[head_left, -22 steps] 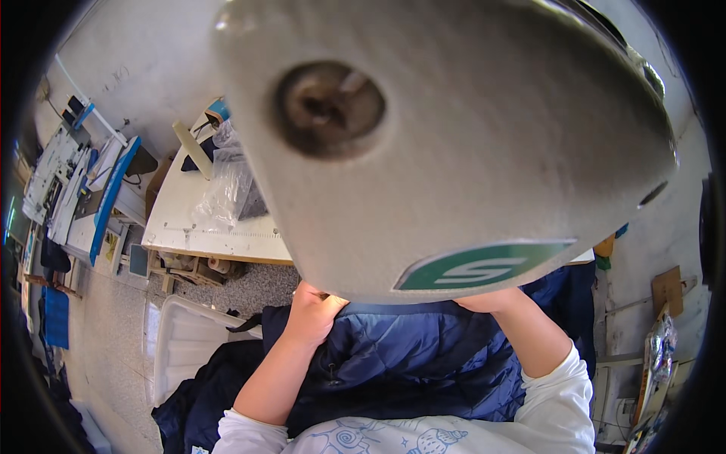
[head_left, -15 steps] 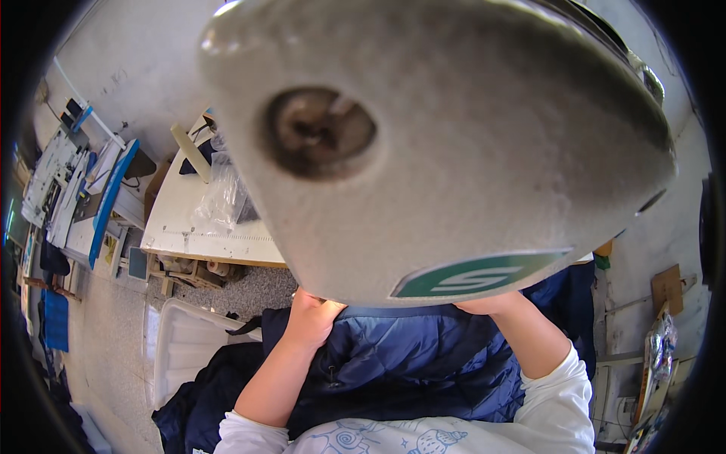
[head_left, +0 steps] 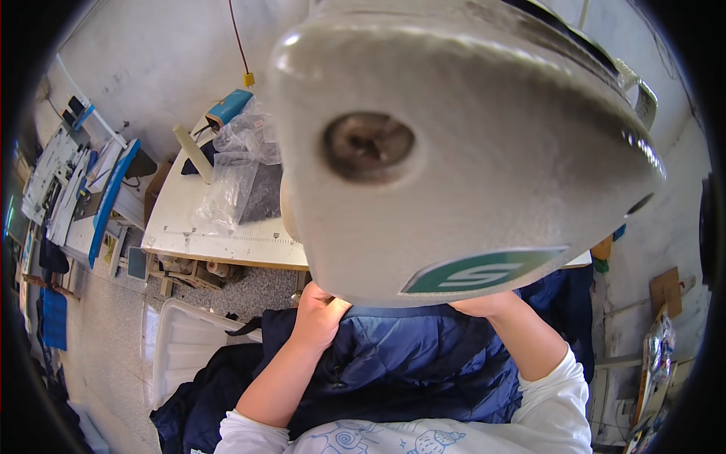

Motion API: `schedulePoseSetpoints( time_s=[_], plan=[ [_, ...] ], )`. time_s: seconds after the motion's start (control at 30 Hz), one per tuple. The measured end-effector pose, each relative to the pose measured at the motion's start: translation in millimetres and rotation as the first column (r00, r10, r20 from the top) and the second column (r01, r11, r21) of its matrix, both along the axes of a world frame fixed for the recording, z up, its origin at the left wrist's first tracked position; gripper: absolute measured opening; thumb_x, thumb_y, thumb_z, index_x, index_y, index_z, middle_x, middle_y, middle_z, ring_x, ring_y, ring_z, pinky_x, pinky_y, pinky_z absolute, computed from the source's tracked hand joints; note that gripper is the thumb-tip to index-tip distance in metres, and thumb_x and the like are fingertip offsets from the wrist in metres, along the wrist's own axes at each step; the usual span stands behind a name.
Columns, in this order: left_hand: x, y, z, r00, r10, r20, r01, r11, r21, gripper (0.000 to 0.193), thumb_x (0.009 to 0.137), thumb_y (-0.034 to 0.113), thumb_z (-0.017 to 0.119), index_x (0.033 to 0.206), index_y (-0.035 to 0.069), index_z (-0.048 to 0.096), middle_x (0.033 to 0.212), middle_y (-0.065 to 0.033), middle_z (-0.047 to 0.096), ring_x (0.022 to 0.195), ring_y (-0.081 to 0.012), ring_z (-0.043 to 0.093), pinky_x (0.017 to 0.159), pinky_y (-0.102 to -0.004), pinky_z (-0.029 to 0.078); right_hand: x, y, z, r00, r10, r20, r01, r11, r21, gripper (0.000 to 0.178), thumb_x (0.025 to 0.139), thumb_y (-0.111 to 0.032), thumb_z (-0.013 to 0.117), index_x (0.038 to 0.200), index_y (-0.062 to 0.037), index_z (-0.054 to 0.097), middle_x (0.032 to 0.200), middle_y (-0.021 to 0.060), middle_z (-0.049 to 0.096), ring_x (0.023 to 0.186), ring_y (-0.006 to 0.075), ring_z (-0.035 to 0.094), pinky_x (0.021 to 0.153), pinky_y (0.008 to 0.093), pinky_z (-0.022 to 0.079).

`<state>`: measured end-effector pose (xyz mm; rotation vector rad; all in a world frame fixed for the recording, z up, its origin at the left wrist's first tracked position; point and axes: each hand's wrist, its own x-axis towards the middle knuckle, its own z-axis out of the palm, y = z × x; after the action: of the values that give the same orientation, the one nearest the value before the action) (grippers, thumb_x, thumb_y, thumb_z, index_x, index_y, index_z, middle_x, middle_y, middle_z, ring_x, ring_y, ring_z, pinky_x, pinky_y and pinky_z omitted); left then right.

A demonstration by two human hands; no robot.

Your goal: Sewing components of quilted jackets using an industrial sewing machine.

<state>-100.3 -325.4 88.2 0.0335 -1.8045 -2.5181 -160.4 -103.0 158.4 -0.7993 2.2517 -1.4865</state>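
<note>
A large beige metal machine head (head_left: pixel 484 181), with a recessed screw and a green badge, looms close in front and covers the middle of the view. Below it, a navy quilted padded garment (head_left: pixel 423 363) spreads across my lap. My left hand (head_left: pixel 321 314) is closed on the garment's upper edge at the machine's lower left corner, thumb pressed against the bent fingers. At the lower right of the machine, my right hand (head_left: pixel 484 304) rests at the same edge of the garment. Its fingers are hidden behind the machine head.
On the white worktable (head_left: pixel 204 244) behind lie clear plastic bags (head_left: pixel 231 189) and a blue box-shaped thing (head_left: pixel 229 108). A white plastic bin (head_left: pixel 181 333) stands on the floor to the left. Another machine with a blue-edged table (head_left: pixel 113 200) is farther left. Cardboard (head_left: pixel 665 291) leans at the right wall.
The machine head appears shifted to the right in view, showing more of the table, bags and blue thing behind. Both hands and the garment stay almost in place.
</note>
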Motion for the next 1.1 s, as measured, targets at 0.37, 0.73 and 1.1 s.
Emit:
schedulePoseSetpoints(
  time_s=[0.37, 0.73, 1.1],
  plan=[
    [-2.0, 1.6, -5.1, 0.997, -0.013, -0.082, 0.017, 0.999, 0.045, 0.022, 0.077, -0.002, 0.053, 0.097, -0.002, 0.063, 0.094, -0.0062, 0.065, 0.085, -0.0153, 0.060, 0.079, -0.0262, 0.046, 0.5, -5.2, 11.9, 1.000, -0.011, -0.007, 0.012, 0.987, 0.160, 0.041, 0.078, -0.009, 0.065, 0.116, 0.0014, 0.053, 0.117, 0.0142, 0.058, 0.112, 0.0230, 0.051, 0.095, 0.0334, 0.039],
    [-3.5, -1.2, -11.6, 0.998, -0.018, -0.067, 0.014, 0.997, -0.072, 0.018, 0.077, -0.002, 0.054, 0.093, -0.002, 0.063, 0.090, -0.0064, 0.065, 0.082, -0.0149, 0.060, 0.076, -0.0259, 0.046, -0.5, -3.2, 4.5, 1.000, 0.006, -0.019, -0.003, 0.993, 0.119, 0.029, 0.077, -0.005, 0.063, 0.105, 0.0017, 0.061, 0.099, 0.0100, 0.066, 0.093, 0.0160, 0.059, 0.084, 0.0306, 0.044],
    [0.6, -3.1, -0.4, 0.999, -0.012, -0.035, 0.008, 0.996, -0.092, 0.004, 0.079, 0.002, 0.058, 0.080, 0.001, 0.062, 0.078, -0.0026, 0.061, 0.072, -0.0117, 0.055, 0.069, -0.0246, 0.044, 3.4, -3.5, 0.2, 0.999, -0.045, 0.026, 0.042, 0.993, 0.107, 0.016, 0.082, -0.012, 0.064, 0.086, 0.0033, 0.064, 0.079, 0.0050, 0.064, 0.075, 0.0098, 0.056, 0.070, 0.0257, 0.045]
  ],
)
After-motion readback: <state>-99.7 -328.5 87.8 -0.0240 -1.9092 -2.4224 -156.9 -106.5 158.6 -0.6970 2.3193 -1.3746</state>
